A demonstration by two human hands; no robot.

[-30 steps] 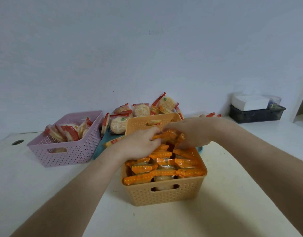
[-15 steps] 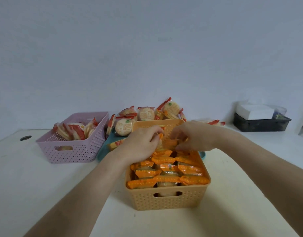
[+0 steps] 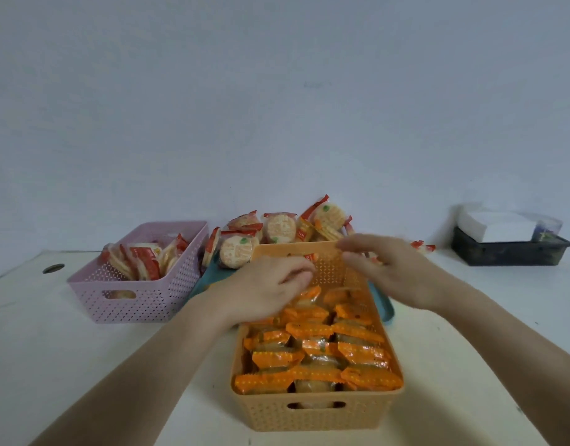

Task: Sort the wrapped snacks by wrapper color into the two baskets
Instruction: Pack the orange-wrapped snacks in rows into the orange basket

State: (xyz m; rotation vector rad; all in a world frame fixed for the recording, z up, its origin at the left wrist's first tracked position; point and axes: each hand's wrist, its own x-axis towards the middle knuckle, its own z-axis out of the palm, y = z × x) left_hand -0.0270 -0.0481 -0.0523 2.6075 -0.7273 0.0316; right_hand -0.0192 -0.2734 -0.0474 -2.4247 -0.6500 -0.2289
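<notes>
Both hands have lifted from the orange-wrapped snacks (image 3: 322,349): left hand (image 3: 270,284) loosely curled, right hand (image 3: 386,268) open and empty over the orange perforated plastic basket (image 3: 316,410); placement done.

Orange perforated basket (image 3: 316,413), orange wrappers (image 3: 312,329); pink perforated basket (image 3: 142,300), red-white wrappers (image 3: 145,262); teal tray (image 3: 385,305).

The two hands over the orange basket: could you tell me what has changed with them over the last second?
Both hands have lifted off the orange-wrapped snacks. The right hand rose toward the far rim of the orange basket; the left hand eased back. Neither visibly holds a packet now. The pink basket and the pile of red-wrapped snacks look unchanged.
</notes>
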